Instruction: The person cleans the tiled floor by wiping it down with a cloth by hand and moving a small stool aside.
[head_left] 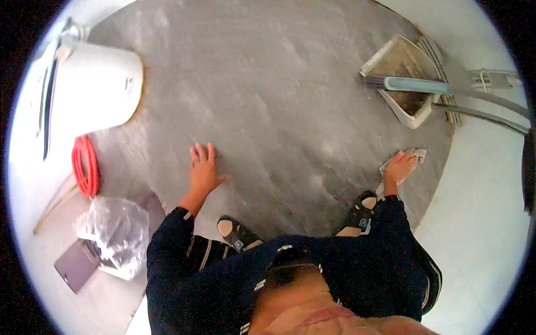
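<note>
My left hand (204,169) is over the grey floor (268,100), in front of my left foot, with its fingers spread and nothing in it. At the right, beyond my right foot, my right hand (400,166) lies on a pale crumpled cloth (420,155) against the floor. The cloth shows around the fingers and under the wrist. Dark sandals (239,233) are on my feet, between the two arms.
A white toilet (103,84) stands at the upper left, with a coiled red hose (85,166) below it. Clear plastic (120,229) lies lower left by a purplish-grey panel (78,266). A dustpan (402,61) and a blue-headed brush (416,85) are at the upper right, near the wall.
</note>
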`<state>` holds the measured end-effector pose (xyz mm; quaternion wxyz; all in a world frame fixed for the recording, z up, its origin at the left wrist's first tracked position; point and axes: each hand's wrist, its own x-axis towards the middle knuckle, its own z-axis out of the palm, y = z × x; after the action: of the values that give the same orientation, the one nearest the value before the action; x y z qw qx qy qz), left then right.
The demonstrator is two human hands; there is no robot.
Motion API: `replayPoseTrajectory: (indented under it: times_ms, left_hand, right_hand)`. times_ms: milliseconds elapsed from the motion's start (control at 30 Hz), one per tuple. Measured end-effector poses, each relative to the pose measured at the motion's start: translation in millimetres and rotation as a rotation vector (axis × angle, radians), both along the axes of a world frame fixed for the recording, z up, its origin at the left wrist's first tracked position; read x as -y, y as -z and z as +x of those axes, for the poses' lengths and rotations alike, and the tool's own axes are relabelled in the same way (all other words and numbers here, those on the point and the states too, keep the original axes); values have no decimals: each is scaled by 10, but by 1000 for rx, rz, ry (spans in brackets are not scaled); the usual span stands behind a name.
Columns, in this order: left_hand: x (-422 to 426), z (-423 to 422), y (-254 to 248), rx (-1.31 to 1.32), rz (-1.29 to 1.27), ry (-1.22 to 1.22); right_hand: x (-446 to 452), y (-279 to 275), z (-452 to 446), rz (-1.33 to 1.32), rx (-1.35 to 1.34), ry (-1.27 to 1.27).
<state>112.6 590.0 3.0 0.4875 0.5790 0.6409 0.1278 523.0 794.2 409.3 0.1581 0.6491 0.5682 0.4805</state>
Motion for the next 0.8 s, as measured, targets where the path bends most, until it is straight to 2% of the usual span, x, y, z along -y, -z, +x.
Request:
replayPoseTrajectory:
  times_ms: [67,200,267,300,333,367,433,533,600,633,667,700,733,800]
  left_hand:
    - [206,87,-155,15,-60,-67]
    - [89,316,-85,23,-44,-166]
    - [12,431,-44,68,-47,-201]
    - [-28,429,-52,109,-56,-187]
    - [-66,421,-31,149,-64,-174]
    - [-111,429,49,202,-97,-172]
    - [-137,492,286,307,-169,-166]
    - [140,552,558,220,-45,-250]
    - [308,514,523,204,-138,-285]
    - [380,471,490,197,-185,-303]
    - [414,425,430,155,-182,-289]
    - [405,394,358,114,-180,-275]
    - [384,364,262,77,-171,-246]
    - [297,286,49,99,-196,-225]
  right_hand:
    - [-183,253,-358,-147,59,-61]
    - [-394,1288,-1267,-504,13,-123]
    - [-132,1970,-1699,-788,-133,-330]
    - [201,2080,-2082,-1024,-418,-314]
    - [378,2560,-1799,-1111,-511,-390]
    - [562,2718,-1857,-1288,-311,-676]
    - [952,2696,-2163,-1689,-63,-669]
    - [883,2492,-2111,-1867,-96,-763]
    - [571,2277,-2201,-1728,-185,-33]
    - [273,2290,-1659,-1495,-168,-444]
    - [-123,2233,-1545,-1337,-34,-499]
    - [-195,1660,-2726,-1283,-120,70]
    - [-773,1808,-1846,-1144,8,-409]
    - [-1294,1731,-1640,-864,204,-664]
